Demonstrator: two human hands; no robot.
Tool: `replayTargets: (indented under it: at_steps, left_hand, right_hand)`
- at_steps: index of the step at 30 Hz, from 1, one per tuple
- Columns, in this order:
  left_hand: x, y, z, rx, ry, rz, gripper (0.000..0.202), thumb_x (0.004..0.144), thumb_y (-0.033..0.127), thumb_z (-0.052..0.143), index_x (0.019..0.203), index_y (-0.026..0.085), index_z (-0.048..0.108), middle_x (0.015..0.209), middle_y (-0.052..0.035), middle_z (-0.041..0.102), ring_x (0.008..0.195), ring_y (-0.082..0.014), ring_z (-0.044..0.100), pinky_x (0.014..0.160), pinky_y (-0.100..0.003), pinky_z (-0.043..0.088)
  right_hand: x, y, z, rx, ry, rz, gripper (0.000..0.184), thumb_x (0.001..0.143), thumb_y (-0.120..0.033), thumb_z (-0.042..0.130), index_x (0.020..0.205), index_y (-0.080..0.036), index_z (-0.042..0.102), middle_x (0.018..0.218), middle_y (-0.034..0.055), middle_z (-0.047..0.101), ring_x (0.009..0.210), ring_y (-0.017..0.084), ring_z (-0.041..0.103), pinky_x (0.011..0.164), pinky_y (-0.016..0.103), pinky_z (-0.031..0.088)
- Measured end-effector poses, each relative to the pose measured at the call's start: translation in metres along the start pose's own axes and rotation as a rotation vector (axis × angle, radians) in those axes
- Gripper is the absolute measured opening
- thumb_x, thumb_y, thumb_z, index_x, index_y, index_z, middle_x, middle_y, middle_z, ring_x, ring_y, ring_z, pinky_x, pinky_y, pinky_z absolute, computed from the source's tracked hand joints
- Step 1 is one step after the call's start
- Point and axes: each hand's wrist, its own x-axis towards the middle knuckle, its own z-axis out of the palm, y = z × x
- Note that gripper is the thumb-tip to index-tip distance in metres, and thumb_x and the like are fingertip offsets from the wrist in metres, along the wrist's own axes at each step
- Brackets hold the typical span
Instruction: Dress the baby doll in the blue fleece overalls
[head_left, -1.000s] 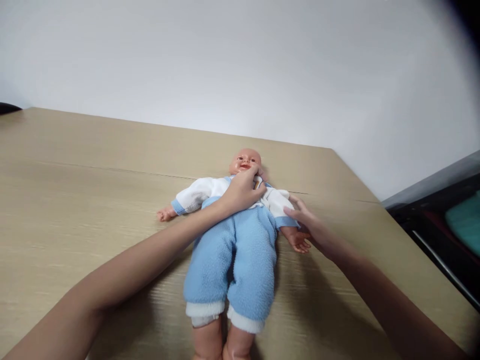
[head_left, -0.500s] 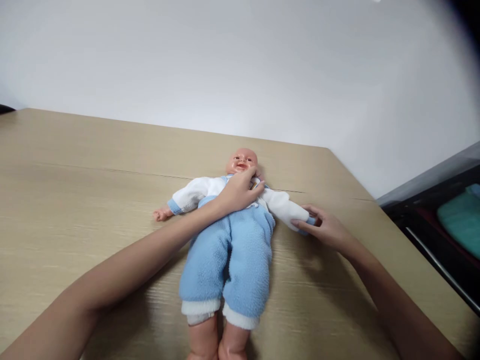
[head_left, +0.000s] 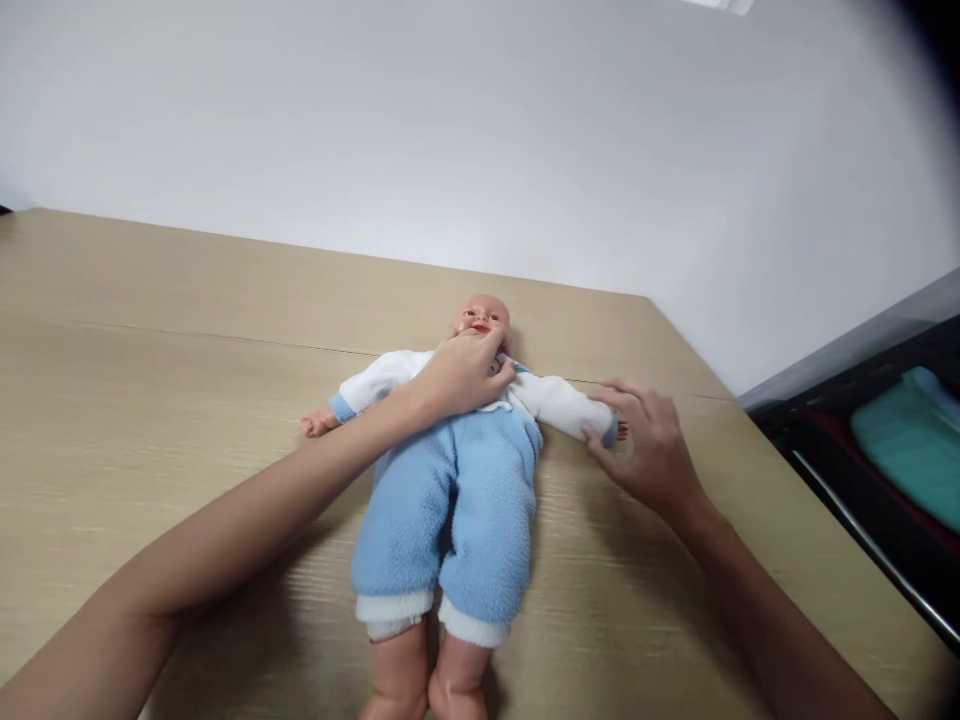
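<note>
A baby doll (head_left: 480, 480) lies on its back, dressed in fluffy blue trousers and a white top with blue cuffs. My left hand (head_left: 469, 370) rests across its upper chest, fingers curled at the collar just below the chin and covering part of the neckline. At the doll's arm on the right side of the view, my right hand (head_left: 645, 445) has its fingers spread around the end of the white sleeve (head_left: 566, 405). Its thumb touches the blue cuff, and the doll's small fingers show beyond it.
The doll lies on a wooden table (head_left: 187, 430) with a thin seam across it. A pale wall (head_left: 375, 130) rises behind the far edge. Beyond the table's right edge is a dark chair-like thing holding green cloth (head_left: 907, 450).
My right hand has lifted slightly, its fingers spreading at the cuff, and the doll's fingers now show. My left hand stays at the collar. The view has shifted a little.
</note>
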Motion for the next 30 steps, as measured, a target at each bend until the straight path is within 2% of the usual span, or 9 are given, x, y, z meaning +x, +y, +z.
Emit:
replayTargets:
  at_steps: [2,6,9,12,15,18,21,25,30]
  left_hand:
    - [0.001,-0.003,-0.001,0.001,0.0,0.015,0.021,0.102,0.026,0.054,0.118,0.015,0.063,0.107,-0.0131,0.076,0.112,-0.0328,0.067,0.102,-0.045,0.049]
    - [0.001,-0.005,0.002,0.021,0.041,0.059,0.02,0.1,0.019,0.051,0.115,0.015,0.064,0.118,-0.0138,0.074,0.12,-0.0336,0.06,0.11,-0.046,0.045]
    - [-0.001,-0.002,0.004,0.047,0.078,0.092,0.02,0.101,0.019,0.052,0.113,0.013,0.065,0.124,-0.0165,0.069,0.123,-0.0347,0.056,0.115,-0.049,0.041]
    - [-0.003,0.007,0.001,-0.014,0.069,0.192,0.019,0.104,0.026,0.054,0.113,0.015,0.067,0.122,-0.0146,0.069,0.121,-0.0332,0.056,0.113,-0.05,0.041]
    - [-0.006,0.018,-0.002,-0.09,-0.038,0.293,0.027,0.107,0.039,0.054,0.108,0.017,0.068,0.113,-0.0113,0.071,0.114,-0.0307,0.059,0.106,-0.048,0.044]
    - [-0.008,0.024,-0.004,-0.142,-0.173,0.292,0.035,0.107,0.047,0.055,0.097,0.018,0.069,0.108,-0.0099,0.073,0.111,-0.0298,0.061,0.104,-0.047,0.044]
    - [-0.01,0.027,-0.005,-0.155,-0.265,0.243,0.032,0.105,0.047,0.057,0.096,0.018,0.07,0.108,-0.0095,0.074,0.115,-0.0314,0.062,0.106,-0.048,0.043]
    - [-0.01,0.027,-0.003,-0.176,-0.27,0.153,0.025,0.102,0.042,0.061,0.103,0.018,0.067,0.104,-0.0095,0.074,0.115,-0.0319,0.065,0.108,-0.047,0.043]
    - [-0.008,0.023,0.007,-0.377,-0.238,0.087,0.022,0.097,0.027,0.064,0.117,0.02,0.06,0.093,-0.0014,0.076,0.092,-0.0246,0.073,0.1,-0.042,0.047]
  right_hand:
    - [-0.002,-0.024,0.006,0.179,-0.025,-0.003,0.032,0.099,-0.034,0.068,0.129,-0.026,0.065,0.134,0.0138,0.067,0.12,0.034,0.066,0.106,0.054,0.051]
    - [-0.006,-0.056,0.026,0.701,-0.27,0.303,0.029,0.108,-0.046,0.056,0.127,-0.026,0.062,0.108,0.0071,0.067,0.092,0.023,0.066,0.083,0.04,0.054]
    - [-0.002,-0.059,0.038,0.936,-0.402,0.483,0.034,0.107,-0.057,0.055,0.111,-0.025,0.063,0.081,-0.0007,0.053,0.075,0.019,0.053,0.07,0.035,0.046]
    - [0.007,-0.053,0.046,1.084,-0.422,0.587,0.042,0.101,-0.063,0.063,0.087,-0.024,0.055,0.075,-0.0028,0.04,0.067,0.016,0.039,0.06,0.033,0.035]
    - [0.015,-0.049,0.054,1.178,-0.381,0.652,0.044,0.095,-0.067,0.066,0.088,-0.026,0.051,0.075,-0.0035,0.039,0.064,0.015,0.036,0.056,0.032,0.031]
    - [0.017,-0.051,0.059,1.18,-0.295,0.689,0.046,0.091,-0.07,0.07,0.093,-0.027,0.054,0.073,-0.0045,0.042,0.061,0.015,0.037,0.054,0.03,0.032]
    - [0.013,-0.056,0.059,1.03,-0.234,0.638,0.047,0.092,-0.071,0.069,0.093,-0.026,0.055,0.07,-0.0057,0.043,0.059,0.015,0.038,0.055,0.031,0.034]
    - [0.004,-0.062,0.057,0.922,-0.185,0.528,0.039,0.102,-0.064,0.061,0.094,-0.026,0.055,0.076,-0.0034,0.05,0.068,0.017,0.047,0.063,0.032,0.041]
    - [-0.001,-0.06,0.054,0.705,-0.19,0.427,0.025,0.105,-0.05,0.06,0.107,-0.025,0.057,0.087,0.0014,0.06,0.073,0.021,0.057,0.068,0.035,0.048]
